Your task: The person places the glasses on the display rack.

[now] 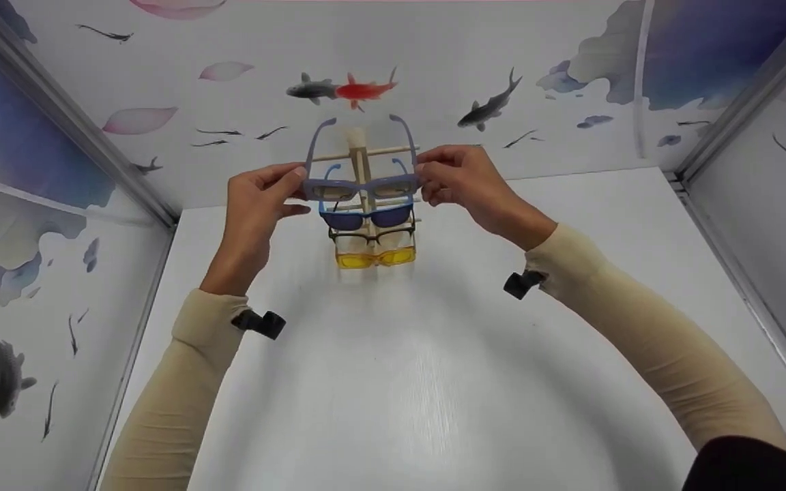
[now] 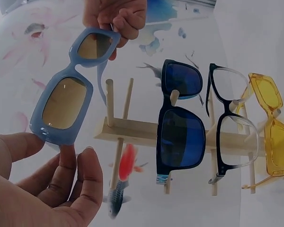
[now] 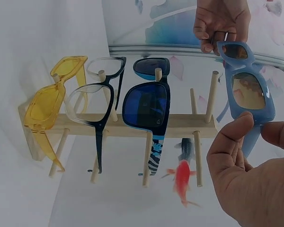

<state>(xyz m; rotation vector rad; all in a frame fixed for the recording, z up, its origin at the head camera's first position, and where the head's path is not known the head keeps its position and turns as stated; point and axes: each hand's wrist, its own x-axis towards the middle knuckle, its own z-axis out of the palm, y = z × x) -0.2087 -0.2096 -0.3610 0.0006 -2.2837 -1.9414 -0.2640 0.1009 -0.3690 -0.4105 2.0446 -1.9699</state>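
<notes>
Blue-grey sunglasses (image 1: pixel 364 188) with brownish lenses are held level near the top of a wooden glasses stand (image 1: pixel 357 158). My left hand (image 1: pixel 256 204) pinches their left end between thumb and fingers. At the opposite end, my right hand (image 1: pixel 468 179) pinches the hinge area. In the left wrist view the sunglasses (image 2: pixel 72 71) are apart from the stand's bare upper pegs (image 2: pixel 110 101). Below them on the stand sit dark-lensed blue sunglasses (image 1: pixel 345 220), black-and-clear eyeglasses (image 1: pixel 371 239) and yellow glasses (image 1: pixel 376 258).
The stand is on a white table (image 1: pixel 393 382) close to the back wall (image 1: pixel 434 41), which is printed with fish and petals. Side panels (image 1: pixel 45 273) rise at left and right. Small black devices (image 1: pixel 260 324) are strapped at both wrists.
</notes>
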